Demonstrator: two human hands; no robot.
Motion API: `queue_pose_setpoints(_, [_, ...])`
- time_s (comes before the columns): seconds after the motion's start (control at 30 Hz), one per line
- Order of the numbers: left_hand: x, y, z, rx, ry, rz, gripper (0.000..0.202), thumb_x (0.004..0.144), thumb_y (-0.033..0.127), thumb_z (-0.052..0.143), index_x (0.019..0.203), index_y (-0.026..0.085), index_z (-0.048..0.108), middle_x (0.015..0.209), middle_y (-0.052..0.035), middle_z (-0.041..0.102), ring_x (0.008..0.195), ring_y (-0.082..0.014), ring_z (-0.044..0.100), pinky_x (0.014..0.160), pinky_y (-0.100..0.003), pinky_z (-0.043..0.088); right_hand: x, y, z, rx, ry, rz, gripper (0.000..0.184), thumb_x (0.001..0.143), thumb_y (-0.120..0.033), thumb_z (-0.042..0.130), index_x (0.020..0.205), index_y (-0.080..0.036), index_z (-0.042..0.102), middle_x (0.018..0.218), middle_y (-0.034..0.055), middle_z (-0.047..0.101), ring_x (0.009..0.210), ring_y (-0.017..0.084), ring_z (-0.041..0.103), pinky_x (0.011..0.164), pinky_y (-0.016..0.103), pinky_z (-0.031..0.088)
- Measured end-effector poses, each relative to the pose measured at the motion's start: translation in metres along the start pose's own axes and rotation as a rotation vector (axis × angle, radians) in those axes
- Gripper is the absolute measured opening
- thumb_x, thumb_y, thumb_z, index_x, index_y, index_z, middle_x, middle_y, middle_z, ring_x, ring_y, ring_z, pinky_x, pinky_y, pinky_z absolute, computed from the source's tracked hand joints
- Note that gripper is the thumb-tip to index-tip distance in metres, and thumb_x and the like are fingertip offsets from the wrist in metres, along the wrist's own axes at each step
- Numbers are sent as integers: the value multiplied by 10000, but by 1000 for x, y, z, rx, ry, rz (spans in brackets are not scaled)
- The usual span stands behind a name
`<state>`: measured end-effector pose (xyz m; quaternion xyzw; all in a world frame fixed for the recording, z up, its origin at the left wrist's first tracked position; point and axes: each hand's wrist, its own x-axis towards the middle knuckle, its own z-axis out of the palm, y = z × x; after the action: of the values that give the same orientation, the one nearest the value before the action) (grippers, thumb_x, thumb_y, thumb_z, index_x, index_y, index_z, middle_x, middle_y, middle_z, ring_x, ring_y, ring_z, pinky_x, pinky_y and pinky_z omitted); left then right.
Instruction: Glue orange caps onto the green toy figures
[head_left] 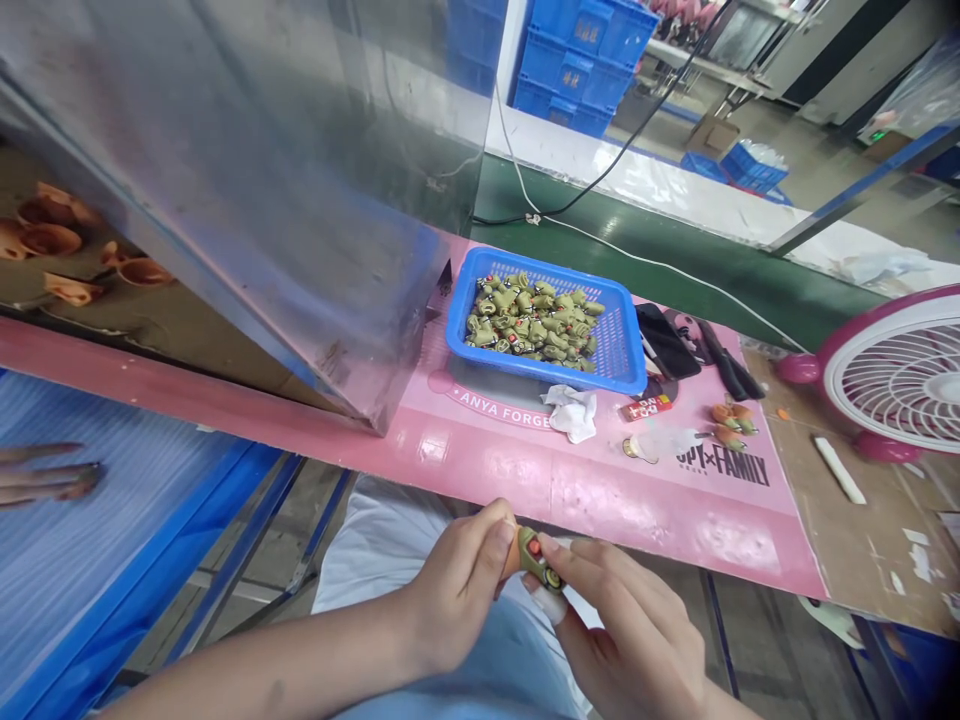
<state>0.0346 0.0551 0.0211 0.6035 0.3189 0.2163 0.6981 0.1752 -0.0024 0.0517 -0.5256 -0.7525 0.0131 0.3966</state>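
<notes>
Close to my body, above my lap, I hold a small olive-green toy part (534, 558) with a red spot and a yellow ring. My left hand (474, 565) is closed around its orange end, mostly hidden by the thumb. The fingers of my right hand (630, 610) pinch the green end, and a white wrap covers that thumb's tip. Beyond my hands, a blue plastic basket (621, 350) on the pink mat (480, 462) holds many similar olive-green parts (529, 320).
A crumpled tissue (574, 412), a small clear bottle (660, 442), a phone (667, 340) and several orange-green pieces (731, 425) lie around the basket. A pink fan (900, 370) stands right. At left are a metal panel (300, 190), orange parts (52, 235) and another person's hand (49, 472).
</notes>
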Motion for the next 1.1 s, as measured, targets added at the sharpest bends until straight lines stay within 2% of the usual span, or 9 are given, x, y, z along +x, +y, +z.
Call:
queue_pose_setpoints(0.27, [0,-3,1,3,-1,-2,395,903,437,170,657,202,370,554,33,377,530,-128,383,564,-267,332,-6,2,4,-23,10,11,239,763,-40,578,996,-89,567,779,70,647,672,150,612,596,237,519])
queue_pose_setpoints(0.5, [8,-6,4,48,39,7,453,877,508,144,665,199,400,534,31,379,506,-135,383,531,-270,332,-7,7,5,-68,4,23,220,790,-41,526,984,-136,566,762,53,636,658,143,608,600,235,507])
queue_pose_setpoints(0.67, [9,-7,6,24,56,-2,423,892,471,155,674,198,393,559,26,399,527,-135,396,555,-269,335,-7,7,3,-62,-10,23,212,782,-53,551,976,-136,566,747,45,638,646,138,608,591,233,503])
queue_pose_setpoints(1.1, [10,-14,8,33,40,-7,394,905,434,170,664,201,377,540,39,378,517,-130,394,550,-268,331,-12,10,3,27,-46,61,334,742,28,499,1037,-127,533,776,57,621,679,139,592,597,242,503])
